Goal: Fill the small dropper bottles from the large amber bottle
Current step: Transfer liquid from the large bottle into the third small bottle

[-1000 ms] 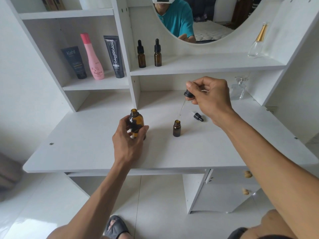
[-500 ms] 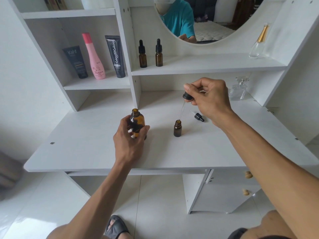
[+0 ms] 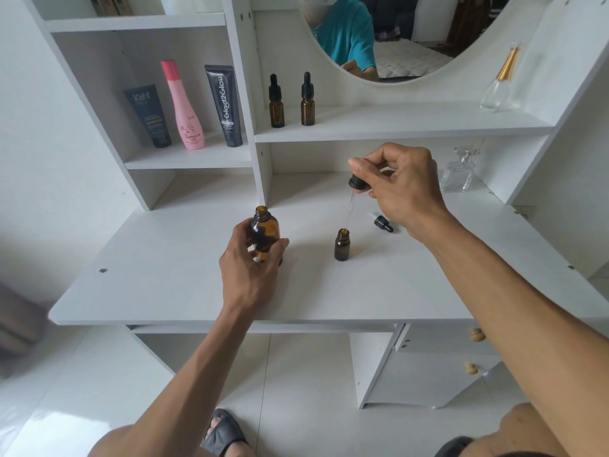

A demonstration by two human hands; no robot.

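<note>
Left hand (image 3: pixel 253 275) grips the open amber bottle (image 3: pixel 264 237); right hand (image 3: pixel 400 189) pinches a dropper (image 3: pixel 354 189), its glass tip seemingly just above the uncapped small bottle (image 3: pixel 342 244).

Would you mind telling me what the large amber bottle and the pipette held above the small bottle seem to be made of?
Large amber bottle: probably glass; glossy, translucent brown, light glowing through. Pipette: a thin clear tube, glass or plastic, under a matte black cap, likely plastic.
</note>
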